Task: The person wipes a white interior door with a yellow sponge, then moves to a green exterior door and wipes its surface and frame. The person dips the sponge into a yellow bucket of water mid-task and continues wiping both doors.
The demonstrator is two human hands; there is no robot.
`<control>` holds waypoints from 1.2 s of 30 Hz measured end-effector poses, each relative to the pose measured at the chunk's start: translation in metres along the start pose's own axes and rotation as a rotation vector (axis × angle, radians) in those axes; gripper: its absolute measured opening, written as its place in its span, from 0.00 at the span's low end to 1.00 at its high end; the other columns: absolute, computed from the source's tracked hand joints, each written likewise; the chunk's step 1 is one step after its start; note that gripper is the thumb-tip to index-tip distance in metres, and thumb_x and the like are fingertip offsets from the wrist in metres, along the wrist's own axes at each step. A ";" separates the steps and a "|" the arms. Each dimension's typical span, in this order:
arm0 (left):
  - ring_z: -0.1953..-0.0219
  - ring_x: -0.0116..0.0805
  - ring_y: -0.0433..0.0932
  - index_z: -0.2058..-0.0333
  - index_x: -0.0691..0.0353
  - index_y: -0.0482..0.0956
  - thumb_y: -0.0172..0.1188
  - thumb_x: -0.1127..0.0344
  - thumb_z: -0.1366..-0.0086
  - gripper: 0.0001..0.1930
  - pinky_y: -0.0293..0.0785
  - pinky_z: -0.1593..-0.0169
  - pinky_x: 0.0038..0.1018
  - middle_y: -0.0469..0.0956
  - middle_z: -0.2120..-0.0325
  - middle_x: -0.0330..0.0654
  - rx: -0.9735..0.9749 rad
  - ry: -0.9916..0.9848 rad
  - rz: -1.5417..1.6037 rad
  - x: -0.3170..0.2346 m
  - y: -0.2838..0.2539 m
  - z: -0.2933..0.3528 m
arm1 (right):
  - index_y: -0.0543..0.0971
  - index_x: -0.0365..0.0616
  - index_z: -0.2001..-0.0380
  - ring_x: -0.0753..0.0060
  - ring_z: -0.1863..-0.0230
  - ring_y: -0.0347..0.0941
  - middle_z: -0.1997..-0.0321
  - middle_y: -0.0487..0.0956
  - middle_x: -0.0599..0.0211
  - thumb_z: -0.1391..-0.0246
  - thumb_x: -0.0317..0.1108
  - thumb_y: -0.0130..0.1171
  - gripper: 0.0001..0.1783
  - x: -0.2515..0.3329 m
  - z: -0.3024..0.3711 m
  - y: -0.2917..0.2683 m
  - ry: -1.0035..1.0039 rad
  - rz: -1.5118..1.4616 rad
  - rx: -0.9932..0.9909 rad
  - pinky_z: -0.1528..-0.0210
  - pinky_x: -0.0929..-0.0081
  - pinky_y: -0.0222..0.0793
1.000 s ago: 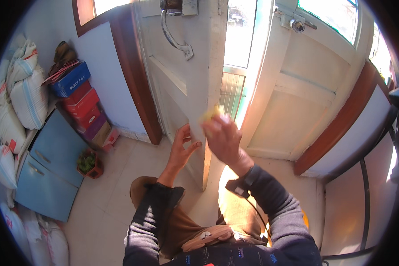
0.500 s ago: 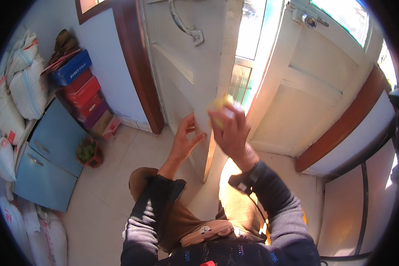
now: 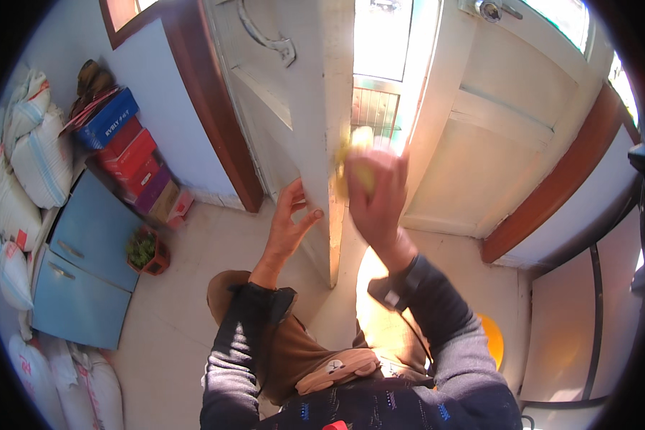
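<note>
A cream-painted door leaf (image 3: pixel 311 136) stands edge-on in front of me, with a curved metal pull handle (image 3: pixel 265 39) high on its left face. My right hand (image 3: pixel 380 183) is closed round a yellow cloth (image 3: pixel 358 172), bunched and smeared by motion, at the door's narrow edge. Whether the cloth presses on the edge cannot be made out exactly. On the other side, my left hand (image 3: pixel 290 218) is beside the left face, thumb and fingers apart, holding nothing. Its fingertips are close to the panel; contact is unclear.
A second door leaf (image 3: pixel 502 136) with a round lock is on the right. Something yellow and rounded (image 3: pixel 491 340) shows behind my right arm. At left are a blue cabinet (image 3: pixel 86 272), a potted plant (image 3: pixel 147 251), stacked boxes (image 3: pixel 132 158) and white sacks (image 3: pixel 43 158).
My right hand has shifted slightly with the yellow cloth, still along the door's edge. The view has turned a little, and the left hand stays by the left face.
</note>
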State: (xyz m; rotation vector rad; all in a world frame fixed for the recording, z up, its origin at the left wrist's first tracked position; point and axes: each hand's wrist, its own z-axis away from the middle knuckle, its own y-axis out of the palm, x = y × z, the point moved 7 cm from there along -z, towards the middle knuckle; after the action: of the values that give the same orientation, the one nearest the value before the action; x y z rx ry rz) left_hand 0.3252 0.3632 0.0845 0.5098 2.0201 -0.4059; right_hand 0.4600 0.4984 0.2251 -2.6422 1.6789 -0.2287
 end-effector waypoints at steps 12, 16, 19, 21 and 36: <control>0.41 0.34 0.72 0.35 0.59 0.65 0.72 0.61 0.39 0.37 0.67 0.38 0.34 0.70 0.43 0.39 -0.005 -0.013 0.022 -0.002 0.000 0.000 | 0.78 0.44 0.58 0.51 0.56 0.76 0.58 0.76 0.56 0.49 0.19 0.63 0.15 0.001 -0.015 0.004 0.082 -0.114 -0.035 0.62 0.63 0.74; 0.42 0.34 0.73 0.35 0.60 0.65 0.73 0.61 0.39 0.37 0.68 0.39 0.33 0.71 0.43 0.39 -0.014 -0.019 0.015 -0.002 -0.001 0.000 | 0.77 0.42 0.56 0.50 0.55 0.75 0.58 0.76 0.56 0.47 0.19 0.62 0.15 -0.010 -0.028 0.012 0.096 -0.085 -0.054 0.60 0.63 0.74; 0.42 0.34 0.73 0.35 0.60 0.65 0.73 0.61 0.39 0.37 0.68 0.39 0.33 0.72 0.43 0.39 -0.012 0.002 0.030 -0.002 0.000 0.000 | 0.78 0.44 0.56 0.51 0.54 0.76 0.57 0.76 0.55 0.48 0.21 0.64 0.15 0.008 0.007 0.003 0.075 -0.116 -0.008 0.60 0.62 0.75; 0.42 0.34 0.73 0.35 0.60 0.65 0.73 0.61 0.39 0.37 0.68 0.39 0.33 0.71 0.43 0.39 -0.025 0.008 0.035 -0.002 0.000 0.001 | 0.79 0.42 0.58 0.51 0.56 0.75 0.60 0.77 0.56 0.46 0.22 0.64 0.12 0.008 0.025 0.005 0.167 -0.154 0.090 0.54 0.61 0.72; 0.42 0.33 0.73 0.36 0.59 0.66 0.73 0.64 0.40 0.36 0.69 0.39 0.32 0.71 0.43 0.38 -0.033 -0.007 0.056 0.003 -0.005 0.004 | 0.78 0.45 0.58 0.51 0.60 0.78 0.58 0.76 0.57 0.46 0.26 0.66 0.12 0.011 0.049 0.000 0.134 -0.135 0.191 0.63 0.60 0.75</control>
State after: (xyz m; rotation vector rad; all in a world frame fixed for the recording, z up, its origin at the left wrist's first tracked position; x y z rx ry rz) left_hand 0.3243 0.3579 0.0808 0.5430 1.9983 -0.3395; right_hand 0.4710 0.4849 0.1777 -2.6488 1.4292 -0.5497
